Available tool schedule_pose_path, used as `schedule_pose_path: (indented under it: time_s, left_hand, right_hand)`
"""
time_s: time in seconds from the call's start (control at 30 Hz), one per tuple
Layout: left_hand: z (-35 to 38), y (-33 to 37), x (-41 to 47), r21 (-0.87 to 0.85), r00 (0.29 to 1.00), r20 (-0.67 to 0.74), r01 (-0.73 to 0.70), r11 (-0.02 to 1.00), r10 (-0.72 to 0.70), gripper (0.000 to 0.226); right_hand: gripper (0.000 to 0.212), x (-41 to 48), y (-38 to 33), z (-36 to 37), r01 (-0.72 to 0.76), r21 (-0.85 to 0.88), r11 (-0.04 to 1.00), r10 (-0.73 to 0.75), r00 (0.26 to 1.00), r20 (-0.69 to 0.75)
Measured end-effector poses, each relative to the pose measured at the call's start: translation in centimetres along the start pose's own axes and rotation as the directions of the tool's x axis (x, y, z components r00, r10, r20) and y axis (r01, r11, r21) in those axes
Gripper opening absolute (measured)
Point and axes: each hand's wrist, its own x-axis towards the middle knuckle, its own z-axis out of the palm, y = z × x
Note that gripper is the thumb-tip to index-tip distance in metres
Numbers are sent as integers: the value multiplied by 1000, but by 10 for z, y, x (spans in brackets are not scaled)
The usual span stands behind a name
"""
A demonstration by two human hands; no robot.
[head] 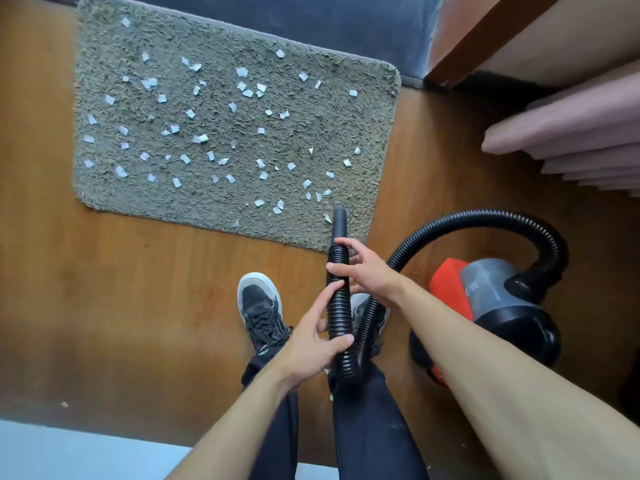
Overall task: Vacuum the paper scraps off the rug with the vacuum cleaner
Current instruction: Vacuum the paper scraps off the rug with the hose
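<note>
A shaggy grey-green rug [311, 133] lies on the wooden floor, strewn with several small white paper scraps [242, 72]. A black ribbed vacuum hose [341, 317] runs up to a smooth nozzle [339, 221] whose tip hovers over the rug's near right edge. My left hand [313, 348] is wrapped around the hose low down. My right hand [363, 271] grips it higher, just below the nozzle. The hose loops right to the red, grey and black vacuum cleaner [495, 306] standing on the floor.
My two feet in black-and-white sneakers [259, 310] stand on the wooden floor [138, 306] just below the rug. A dark wall panel [346, 26] borders the rug's far side. Pink folded bedding [571, 133] and a wooden frame [485, 39] fill the right.
</note>
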Motion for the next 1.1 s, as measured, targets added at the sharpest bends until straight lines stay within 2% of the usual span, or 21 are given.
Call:
schedule_pose_path:
  time_s: [0.27, 0.63, 1.1]
  left_hand:
    - [-12, -2, 1, -44, 998, -36, 45, 998, -47, 76]
    - [-23, -2, 2, -117, 996, -37, 72, 991, -76, 76]
    - [-46, 15, 8, -161, 998, -58, 1, 987, -11, 76]
  right_hand:
    - [47, 14, 5, 13, -45, 38, 998, 46, 999, -20]
    - [49, 25, 0, 23, -83, -5, 997, 83, 997, -6]
    - [55, 43, -33, 40, -41, -38, 998, 42, 999, 4]
